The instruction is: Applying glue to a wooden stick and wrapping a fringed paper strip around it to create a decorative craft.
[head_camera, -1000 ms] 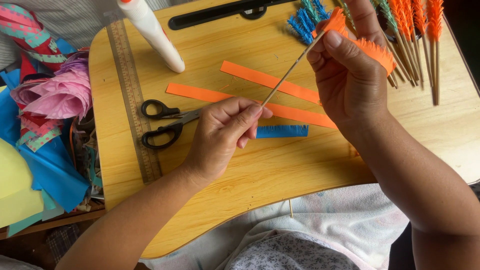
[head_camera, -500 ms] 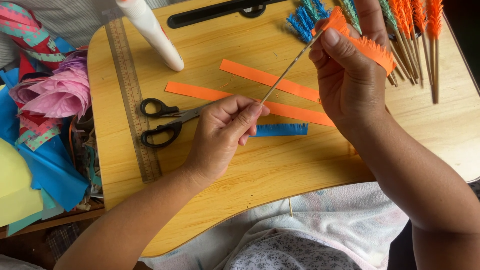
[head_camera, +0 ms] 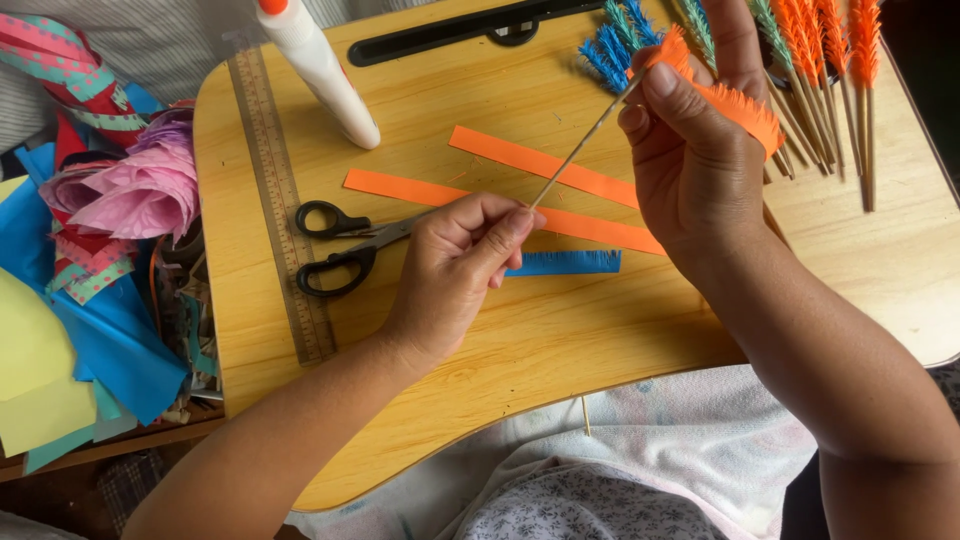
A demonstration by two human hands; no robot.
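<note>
Left hand pinches the stick; right hand clamps the orange fringe. Best keep the fringe taut and turn the stick evenly.

left hand pinching skewer, right hand holding orange fringe

One pair of scissors, one ruler, one glue bottle, two flat orange strips.
</note>
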